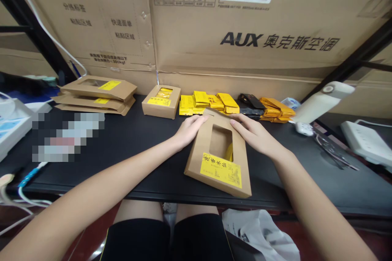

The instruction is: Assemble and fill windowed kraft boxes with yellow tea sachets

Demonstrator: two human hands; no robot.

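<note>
A brown kraft cardboard box with a cut-out window and a yellow label is tilted at the table's front edge, its far end raised. My left hand grips its far left corner, thumb by the top edge. On the far right corner my right hand is closed, with some fingers hidden behind the box. Through the window a bit of yellow shows inside. Just beyond the hands lie yellow sachets, black sachets and orange sachets.
A similar box holding yellow sachets stands at the back, left of the loose ones. Flattened kraft boxes are stacked farther left. A white bottle, glasses and a power strip lie right. Large cartons wall the back.
</note>
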